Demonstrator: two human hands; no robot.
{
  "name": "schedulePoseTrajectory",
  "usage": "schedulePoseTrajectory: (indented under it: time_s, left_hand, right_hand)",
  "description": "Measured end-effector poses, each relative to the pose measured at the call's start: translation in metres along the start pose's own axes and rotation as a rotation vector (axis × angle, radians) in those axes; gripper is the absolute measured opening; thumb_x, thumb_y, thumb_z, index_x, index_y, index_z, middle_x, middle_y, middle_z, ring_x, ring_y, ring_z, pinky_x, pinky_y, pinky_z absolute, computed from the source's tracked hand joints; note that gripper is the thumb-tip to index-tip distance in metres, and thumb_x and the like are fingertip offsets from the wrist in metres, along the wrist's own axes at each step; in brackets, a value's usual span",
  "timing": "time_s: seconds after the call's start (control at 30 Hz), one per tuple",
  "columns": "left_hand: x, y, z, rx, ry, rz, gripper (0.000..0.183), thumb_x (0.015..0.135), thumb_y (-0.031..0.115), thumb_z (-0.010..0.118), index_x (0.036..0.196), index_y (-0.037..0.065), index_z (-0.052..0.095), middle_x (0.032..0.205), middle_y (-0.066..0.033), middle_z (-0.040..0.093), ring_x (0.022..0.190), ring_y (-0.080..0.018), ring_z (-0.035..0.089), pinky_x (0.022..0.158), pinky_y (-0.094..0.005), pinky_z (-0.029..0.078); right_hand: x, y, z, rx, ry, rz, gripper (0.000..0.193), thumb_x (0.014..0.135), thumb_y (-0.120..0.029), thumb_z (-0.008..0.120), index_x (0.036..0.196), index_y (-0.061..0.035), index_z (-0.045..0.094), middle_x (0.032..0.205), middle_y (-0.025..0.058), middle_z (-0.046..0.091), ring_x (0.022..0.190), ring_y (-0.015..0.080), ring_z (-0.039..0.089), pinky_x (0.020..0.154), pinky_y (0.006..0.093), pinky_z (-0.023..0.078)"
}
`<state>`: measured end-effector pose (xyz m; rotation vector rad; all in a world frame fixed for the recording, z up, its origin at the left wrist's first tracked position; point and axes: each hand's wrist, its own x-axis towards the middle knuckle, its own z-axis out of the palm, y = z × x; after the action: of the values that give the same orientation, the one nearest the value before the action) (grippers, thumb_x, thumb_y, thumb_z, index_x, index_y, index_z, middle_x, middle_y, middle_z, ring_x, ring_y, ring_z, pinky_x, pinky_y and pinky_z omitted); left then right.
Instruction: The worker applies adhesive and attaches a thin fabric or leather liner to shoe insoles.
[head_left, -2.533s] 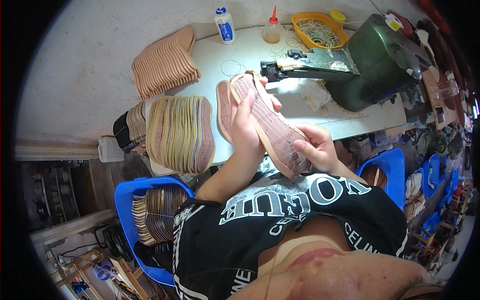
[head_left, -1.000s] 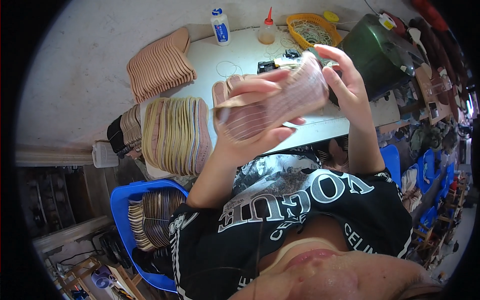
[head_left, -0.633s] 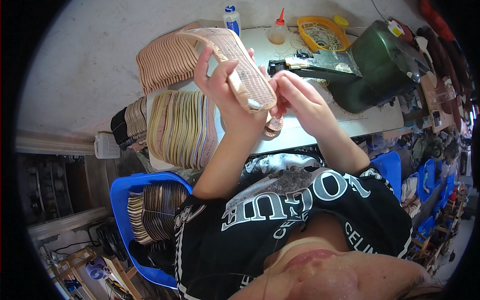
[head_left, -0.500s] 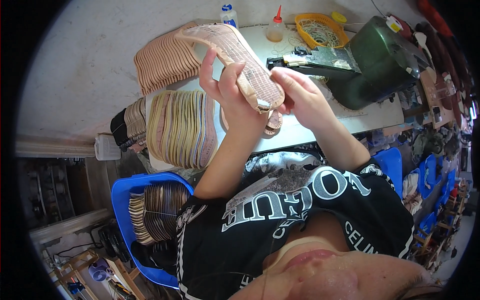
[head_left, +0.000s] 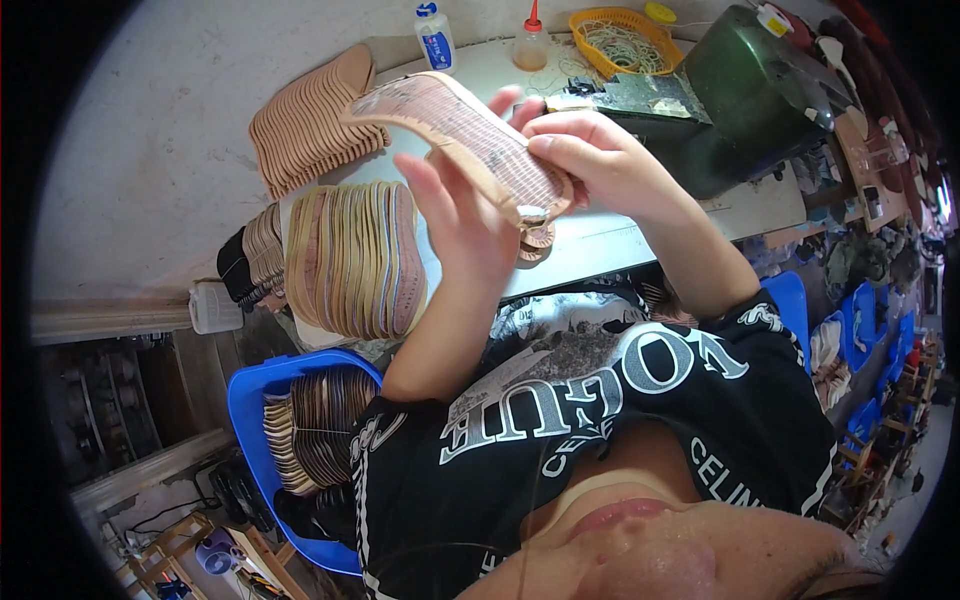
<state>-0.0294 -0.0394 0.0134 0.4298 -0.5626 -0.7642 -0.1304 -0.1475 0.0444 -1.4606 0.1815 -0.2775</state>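
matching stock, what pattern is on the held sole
The sole is dusty pink with pale lines and a tan edge; head view shows it best.

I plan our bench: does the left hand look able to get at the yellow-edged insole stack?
Probably yes: nothing visible stands between the left hand and the yellow-edged insole stack. That hand is under the pink insole, which the right hand grips.

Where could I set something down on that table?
On the white tabletop: between the held insole and right forearm, and right of that arm below the green machine. Insole stacks crowd the left; bottles and an orange basket the back.
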Motion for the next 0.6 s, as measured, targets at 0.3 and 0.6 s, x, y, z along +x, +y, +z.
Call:
schedulePoseTrajectory:
  time_s: [0.3, 0.6]
  left_hand:
    - [0.020, 0.009, 0.008, 0.200, 0.129, -0.075, 0.050, 0.100, 0.043, 0.039, 0.124, -0.001, 0.040, 0.080, -0.0115, 0.058, 0.073, -0.0211, 0.062, 0.067, -0.0346, 0.053]
    - [0.023, 0.014, 0.023, 0.344, 0.147, -0.050, 0.054, 0.099, 0.047, 0.037, 0.127, 0.001, 0.037, 0.085, -0.0128, 0.058, 0.070, -0.0193, 0.063, 0.060, -0.0286, 0.053]
  right_hand:
    - [-0.021, -0.027, 0.007, -0.747, 0.310, -0.292, 0.014, 0.084, -0.014, 0.068, 0.080, -0.0010, 0.066, 0.062, 0.0034, 0.059, 0.052, 0.0101, 0.051, 0.050, 0.0237, 0.041]
    - [-0.038, -0.040, 0.025, -0.951, 0.189, -0.606, 0.021, 0.069, -0.006, 0.077, 0.087, -0.0060, 0.066, 0.083, 0.0047, 0.058, 0.073, 0.0170, 0.058, 0.064, 0.0276, 0.048]
